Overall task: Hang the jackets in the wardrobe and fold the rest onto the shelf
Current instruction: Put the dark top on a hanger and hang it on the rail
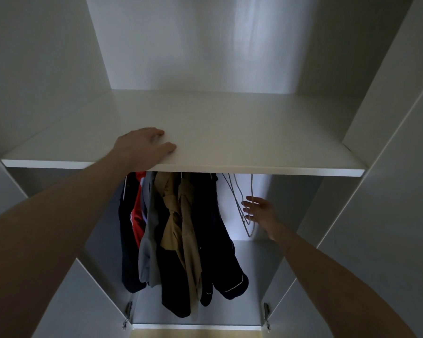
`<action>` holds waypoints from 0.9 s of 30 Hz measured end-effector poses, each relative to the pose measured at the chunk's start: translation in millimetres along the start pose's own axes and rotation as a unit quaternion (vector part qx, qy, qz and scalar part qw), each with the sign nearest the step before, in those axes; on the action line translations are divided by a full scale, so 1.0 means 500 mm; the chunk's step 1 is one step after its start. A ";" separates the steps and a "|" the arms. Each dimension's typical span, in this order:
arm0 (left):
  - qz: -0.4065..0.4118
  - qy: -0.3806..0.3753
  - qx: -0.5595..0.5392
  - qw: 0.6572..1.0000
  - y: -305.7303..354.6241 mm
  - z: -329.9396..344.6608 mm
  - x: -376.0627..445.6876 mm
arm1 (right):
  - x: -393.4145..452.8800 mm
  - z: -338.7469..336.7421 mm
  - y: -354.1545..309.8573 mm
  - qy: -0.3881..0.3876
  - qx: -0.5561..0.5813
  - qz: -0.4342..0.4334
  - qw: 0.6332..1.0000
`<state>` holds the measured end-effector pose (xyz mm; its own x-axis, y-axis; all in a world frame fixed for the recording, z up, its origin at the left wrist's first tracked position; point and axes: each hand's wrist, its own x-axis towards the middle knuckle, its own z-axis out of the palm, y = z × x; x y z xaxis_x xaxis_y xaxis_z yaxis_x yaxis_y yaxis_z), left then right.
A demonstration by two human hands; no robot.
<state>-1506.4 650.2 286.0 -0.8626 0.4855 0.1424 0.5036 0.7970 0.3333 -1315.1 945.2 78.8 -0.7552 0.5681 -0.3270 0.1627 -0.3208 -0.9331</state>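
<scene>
I look into an open white wardrobe. My left hand [144, 145] rests on the front edge of the white shelf [230, 132], fingers spread on its top. Below the shelf hang several jackets [181, 240]: dark navy, red, grey and tan ones, bunched at the left and middle of the rail. To their right hang empty grey wire hangers [242, 203]. My right hand [259, 211] is open beside those hangers, its fingertips touching or almost touching the wires. It holds nothing.
The wardrobe doors [376, 215] stand open on both sides, with hinges [266, 315] low at left and right. The white wardrobe floor [205, 311] lies under the jackets. A strip of wooden room floor [193, 334] shows at the bottom.
</scene>
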 end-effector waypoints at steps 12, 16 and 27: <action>0.001 0.014 -0.008 1.000 0.010 -0.005 -0.012 | 0.008 -0.023 0.005 0.128 -0.145 -0.049 0.980; 0.003 0.013 -0.003 1.000 0.013 -0.006 -0.014 | 0.010 -0.047 0.001 0.192 -0.251 -0.095 0.944; 0.004 0.010 -0.009 1.000 0.001 -0.001 -0.005 | 0.009 0.019 0.013 0.230 -0.425 -0.199 0.853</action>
<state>-1504.2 649.3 286.1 -0.8596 0.4841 0.1636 0.5094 0.7865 0.3491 -1323.2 938.3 72.6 -0.5603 0.8041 0.1989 0.5011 0.5202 -0.6916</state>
